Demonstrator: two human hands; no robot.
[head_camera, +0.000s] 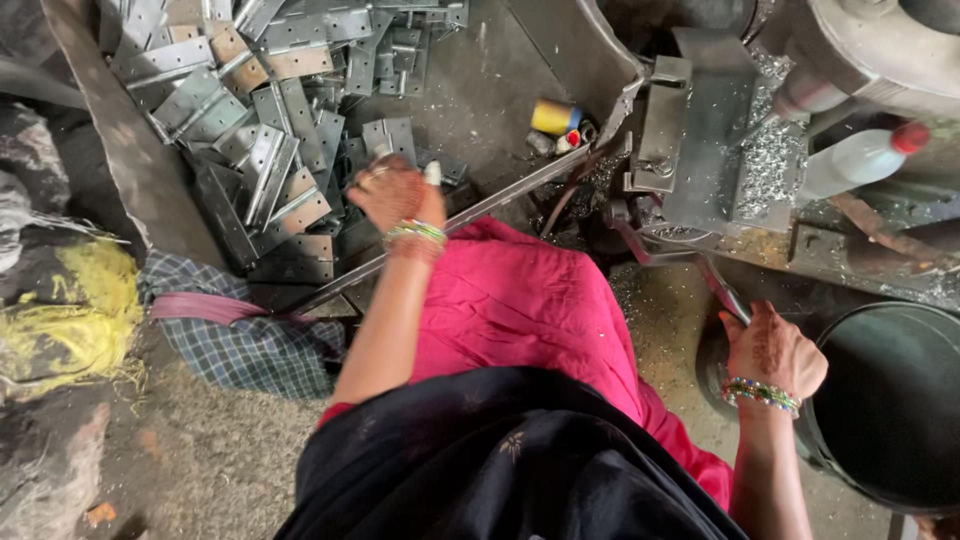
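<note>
A small metalworking workshop, seen from above. A heap of stamped sheet-metal hinge plates (265, 130) fills the upper left of the frame, lying on a grimy, oil-darkened floor (470, 90). At upper right stands a heavy steel press machine (700, 140), its bed strewn with bright metal shavings (770, 155); a plastic squeeze bottle with a red cap (860, 160) lies beside it. More swarf dusts the ground at centre right, next to a dark round metal drum (890, 400) at the lower right edge.
</note>
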